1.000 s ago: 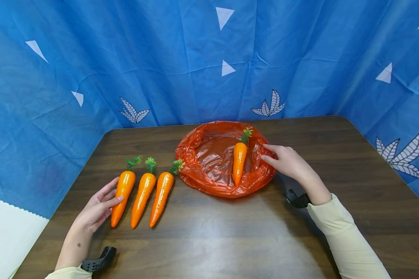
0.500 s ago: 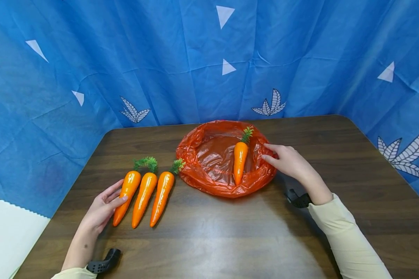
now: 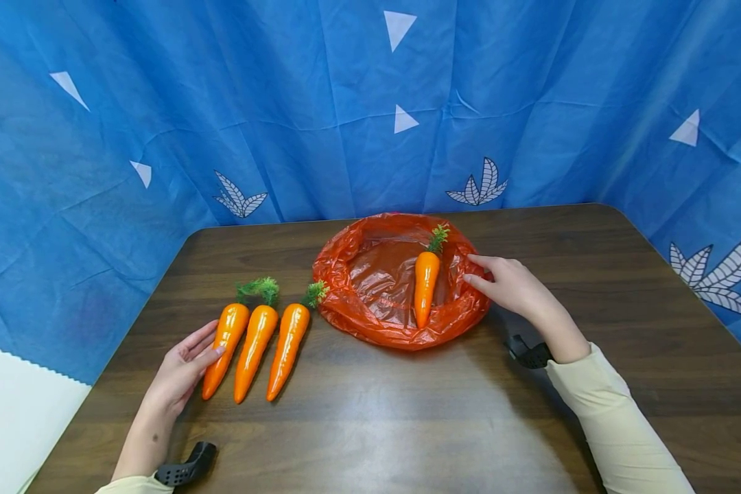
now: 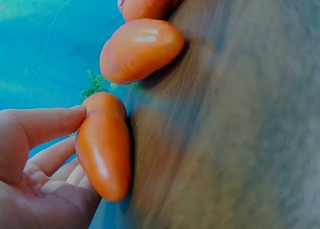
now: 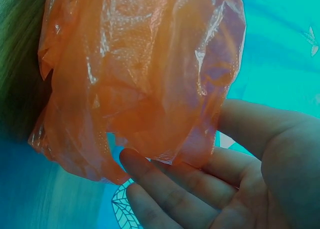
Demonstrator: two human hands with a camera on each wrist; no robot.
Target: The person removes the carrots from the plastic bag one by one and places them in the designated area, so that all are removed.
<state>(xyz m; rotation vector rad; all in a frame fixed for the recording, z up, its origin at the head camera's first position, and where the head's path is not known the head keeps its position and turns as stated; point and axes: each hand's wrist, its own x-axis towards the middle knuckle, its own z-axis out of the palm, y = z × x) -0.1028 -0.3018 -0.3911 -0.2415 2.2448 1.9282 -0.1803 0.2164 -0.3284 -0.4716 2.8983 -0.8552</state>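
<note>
Three orange carrots lie side by side at the left of the table in the head view: a left one (image 3: 225, 350), a middle one (image 3: 256, 353) and a right one (image 3: 287, 351). My left hand (image 3: 182, 370) holds the leftmost carrot between thumb and fingers; the left wrist view shows the thumb and fingers about this carrot (image 4: 104, 149). A red plastic bag (image 3: 370, 329) stands with its mouth spread wide, and another carrot (image 3: 426, 288) lies in it, leafy top at the far side. At the bag's right rim, my right hand (image 3: 515, 288) pinches the plastic (image 5: 150, 89).
The brown wooden table (image 3: 358, 425) reaches back to a blue curtain (image 3: 321, 103) with white triangles and leaf prints. A white cloth (image 3: 18, 412) shows at the left edge. Black bands sit on both wrists.
The leftmost carrot and my left hand have shifted slightly right, so its leafy top now meets that of the middle carrot. My right hand stays at the bag's rim.
</note>
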